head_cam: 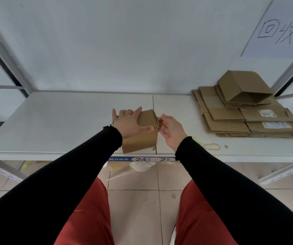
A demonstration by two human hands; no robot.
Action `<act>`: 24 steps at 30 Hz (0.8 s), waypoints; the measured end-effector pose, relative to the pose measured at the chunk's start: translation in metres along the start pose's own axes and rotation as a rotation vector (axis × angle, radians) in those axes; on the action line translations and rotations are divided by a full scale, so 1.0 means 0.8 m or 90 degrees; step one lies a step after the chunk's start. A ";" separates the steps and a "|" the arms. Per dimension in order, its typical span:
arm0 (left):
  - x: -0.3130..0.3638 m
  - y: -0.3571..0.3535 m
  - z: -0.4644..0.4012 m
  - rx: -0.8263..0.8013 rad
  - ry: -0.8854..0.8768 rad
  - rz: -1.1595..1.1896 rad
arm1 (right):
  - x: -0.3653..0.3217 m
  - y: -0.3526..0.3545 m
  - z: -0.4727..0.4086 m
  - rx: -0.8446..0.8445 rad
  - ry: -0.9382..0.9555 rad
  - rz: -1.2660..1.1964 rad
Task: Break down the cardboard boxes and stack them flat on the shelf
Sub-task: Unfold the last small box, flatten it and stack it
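Observation:
A small brown cardboard box stands upright near the front edge of the white shelf, at the middle. My left hand grips its top, fingers spread over the far side and thumb on the near face. My right hand is at the box's right edge and pinches a thin strip, seemingly tape, by the upper corner. At the shelf's right end lies a stack of flattened cardboard boxes, with one half-collapsed box on top.
A white wall backs the shelf, with a handwritten paper sign at the upper right. Metal uprights frame both sides. A blue label sits on the shelf's front edge. Scraps of cardboard and plastic lie on the tiled floor below.

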State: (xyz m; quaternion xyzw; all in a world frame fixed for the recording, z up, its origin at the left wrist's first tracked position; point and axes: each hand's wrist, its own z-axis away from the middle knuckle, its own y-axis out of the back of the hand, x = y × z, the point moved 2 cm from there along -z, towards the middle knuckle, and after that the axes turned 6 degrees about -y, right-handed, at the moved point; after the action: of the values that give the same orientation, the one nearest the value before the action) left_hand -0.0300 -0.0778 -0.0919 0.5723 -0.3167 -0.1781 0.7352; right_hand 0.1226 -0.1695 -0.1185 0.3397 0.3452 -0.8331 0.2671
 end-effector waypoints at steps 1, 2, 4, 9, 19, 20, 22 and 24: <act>0.002 0.001 0.000 0.010 -0.009 -0.015 | 0.002 0.000 0.000 0.003 -0.007 -0.016; 0.006 0.002 0.000 0.024 -0.028 -0.028 | 0.003 -0.002 0.001 0.004 -0.016 -0.023; 0.014 0.004 0.000 0.043 -0.089 -0.015 | 0.001 -0.008 0.006 -0.010 -0.035 -0.031; 0.027 0.008 0.009 0.132 -0.157 0.121 | -0.014 -0.024 0.028 -0.034 0.037 -0.046; 0.019 -0.013 0.047 0.293 -0.158 0.420 | -0.029 -0.046 0.049 0.039 0.118 0.064; 0.018 -0.014 0.048 0.298 -0.158 0.422 | -0.029 -0.047 0.051 0.038 0.114 0.062; 0.017 -0.017 0.052 0.309 -0.155 0.433 | -0.028 -0.051 0.054 0.032 0.118 0.086; 0.013 -0.017 0.057 0.325 -0.146 0.451 | -0.025 -0.056 0.058 0.024 0.140 0.154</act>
State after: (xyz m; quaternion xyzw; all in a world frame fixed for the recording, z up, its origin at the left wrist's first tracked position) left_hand -0.0519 -0.1213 -0.0960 0.5678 -0.6066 0.1060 0.5463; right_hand 0.0870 -0.1724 -0.0612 0.4732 0.3132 -0.7589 0.3196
